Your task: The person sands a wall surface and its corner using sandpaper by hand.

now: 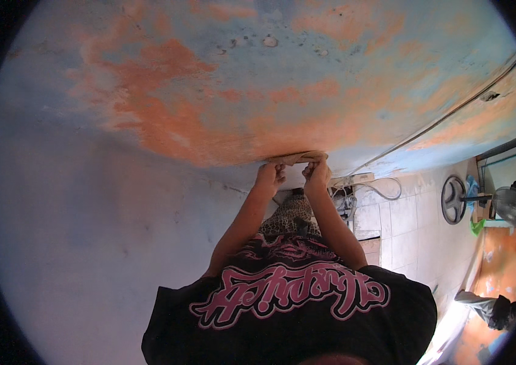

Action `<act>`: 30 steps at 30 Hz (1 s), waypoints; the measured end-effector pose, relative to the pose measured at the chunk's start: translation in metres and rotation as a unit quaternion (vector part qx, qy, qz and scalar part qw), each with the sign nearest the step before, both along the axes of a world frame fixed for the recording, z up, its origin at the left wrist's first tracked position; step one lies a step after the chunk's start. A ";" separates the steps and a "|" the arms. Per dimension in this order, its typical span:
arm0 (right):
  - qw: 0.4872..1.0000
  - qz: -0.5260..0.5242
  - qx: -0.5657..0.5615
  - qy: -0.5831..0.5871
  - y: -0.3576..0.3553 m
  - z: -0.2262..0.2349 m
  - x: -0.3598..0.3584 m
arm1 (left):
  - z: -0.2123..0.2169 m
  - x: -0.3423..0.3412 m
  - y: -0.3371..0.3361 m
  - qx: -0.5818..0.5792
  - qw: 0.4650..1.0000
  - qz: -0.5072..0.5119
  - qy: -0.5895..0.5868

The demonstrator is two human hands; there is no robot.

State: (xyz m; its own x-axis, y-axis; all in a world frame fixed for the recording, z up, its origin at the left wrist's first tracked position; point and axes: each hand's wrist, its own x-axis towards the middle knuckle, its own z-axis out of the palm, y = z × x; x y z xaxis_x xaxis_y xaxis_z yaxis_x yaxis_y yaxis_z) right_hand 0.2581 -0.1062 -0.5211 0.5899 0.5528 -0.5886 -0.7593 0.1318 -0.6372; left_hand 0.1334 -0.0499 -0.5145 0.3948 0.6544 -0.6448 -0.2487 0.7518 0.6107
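A folded tan sheet (297,158), possibly sandpaper, lies against the wall (173,103) in front of me. Its left end is pinched by my left hand (273,174), whose fingers are curled closed. My right hand (316,173) is closed on the right end, where the sheet bunches around the fingers. Blue paint on the wall is worn through to broad orange patches above the sheet. What the sheet's wall-facing side looks like is hidden.
A cable (452,112) runs slantwise along the wall to the right. Beside my right forearm are a white power strip (355,179) and looped cords. Farther right stand a fan (512,204) and a dark round base (454,200). A plain bluish wall (100,243) rises at left.
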 end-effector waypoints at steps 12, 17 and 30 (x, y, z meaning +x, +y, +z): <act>0.959 0.271 -0.030 -0.072 0.018 0.016 -0.067 | -0.029 -0.093 0.022 -0.069 0.981 0.126 -0.127; 0.994 0.084 -0.065 -0.012 0.000 0.010 -0.006 | 0.004 -0.024 -0.010 0.008 0.997 -0.033 0.073; 0.986 0.149 -0.002 -0.074 -0.004 0.010 0.003 | -0.013 -0.020 0.005 -0.024 0.996 0.076 0.048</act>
State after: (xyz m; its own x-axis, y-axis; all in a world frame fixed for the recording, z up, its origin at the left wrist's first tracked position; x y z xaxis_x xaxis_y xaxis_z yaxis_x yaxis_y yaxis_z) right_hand 0.2610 -0.1101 -0.5108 0.4809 0.7128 -0.5105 -0.6623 -0.0862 -0.7443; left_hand 0.1138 -0.0454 -0.5275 0.2280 0.6699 -0.7066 -0.3036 0.7384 0.6021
